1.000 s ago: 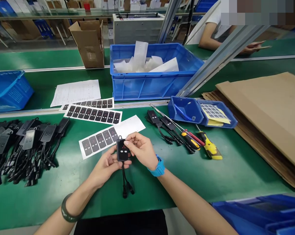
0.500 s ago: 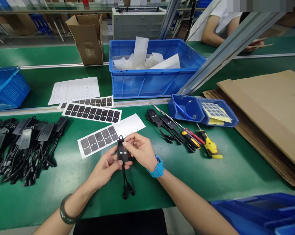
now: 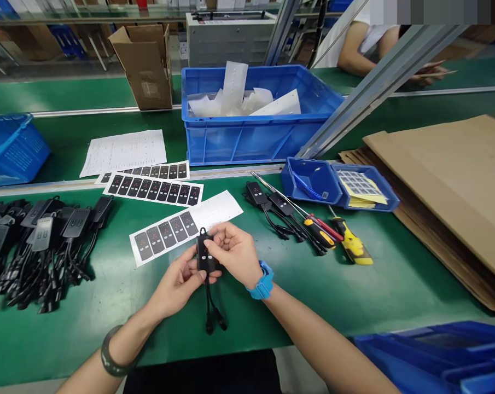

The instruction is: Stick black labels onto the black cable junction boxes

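A small black control box [image 3: 206, 261] with a hanging loop on top and short cables below is held between both hands over the green bench. My left hand [image 3: 181, 279] grips its lower part, thumb on the front edge and fingers behind. My right hand [image 3: 234, 253] is closed at its upper right, the thumb pressing on the dark face label. Just behind lies a sticker sheet [image 3: 220, 207] with several dark labels on its left and bare backing on its right. Another label sheet [image 3: 155, 189] lies farther back, partly over a third.
A pile of black boxes with cables [image 3: 42, 246] lies left. To the right are two similar boxes [image 3: 267, 200], screwdrivers [image 3: 356, 243] and small blue trays [image 3: 310, 180]. Behind stand a blue bin [image 3: 243, 139] and a slanted metal post [image 3: 378, 90]. Cardboard sheets [image 3: 448, 175] lie far right.
My right thumb has shifted slightly down and left on the box's face. The box and my left hand stay almost in place.
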Action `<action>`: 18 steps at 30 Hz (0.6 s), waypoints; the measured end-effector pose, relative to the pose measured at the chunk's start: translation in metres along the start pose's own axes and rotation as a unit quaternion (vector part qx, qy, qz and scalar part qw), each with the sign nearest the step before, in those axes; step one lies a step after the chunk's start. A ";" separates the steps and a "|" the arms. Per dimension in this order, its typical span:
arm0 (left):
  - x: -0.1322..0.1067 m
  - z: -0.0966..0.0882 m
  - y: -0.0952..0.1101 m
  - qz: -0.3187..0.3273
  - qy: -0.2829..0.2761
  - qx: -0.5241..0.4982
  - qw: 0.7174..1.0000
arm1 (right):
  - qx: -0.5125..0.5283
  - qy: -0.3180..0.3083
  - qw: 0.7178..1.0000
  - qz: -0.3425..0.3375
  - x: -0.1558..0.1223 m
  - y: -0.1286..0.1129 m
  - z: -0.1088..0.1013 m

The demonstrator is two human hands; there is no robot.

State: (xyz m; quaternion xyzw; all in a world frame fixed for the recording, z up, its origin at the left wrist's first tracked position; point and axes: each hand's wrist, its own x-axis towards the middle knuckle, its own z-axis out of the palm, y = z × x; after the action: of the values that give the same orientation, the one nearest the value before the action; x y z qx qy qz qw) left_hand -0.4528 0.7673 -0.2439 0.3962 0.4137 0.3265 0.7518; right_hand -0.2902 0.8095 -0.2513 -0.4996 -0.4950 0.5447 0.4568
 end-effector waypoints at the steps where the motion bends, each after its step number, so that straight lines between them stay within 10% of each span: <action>1: 0.000 0.000 0.000 0.001 0.000 -0.005 1.000 | -0.003 0.000 1.000 -0.005 0.000 0.001 0.000; 12: 0.007 -0.013 -0.003 0.022 0.117 -0.079 0.990 | -0.090 -0.204 0.974 -0.035 -0.001 0.010 -0.002; 18: 0.009 -0.012 -0.008 0.042 0.137 0.017 0.990 | -0.084 -0.133 0.985 -0.068 -0.005 0.018 0.011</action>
State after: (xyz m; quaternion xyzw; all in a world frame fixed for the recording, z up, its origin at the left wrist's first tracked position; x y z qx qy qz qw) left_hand -0.4585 0.7749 -0.2582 0.3768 0.5015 0.4019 0.6671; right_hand -0.3004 0.8015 -0.2687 -0.4244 -0.6278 0.5310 0.3792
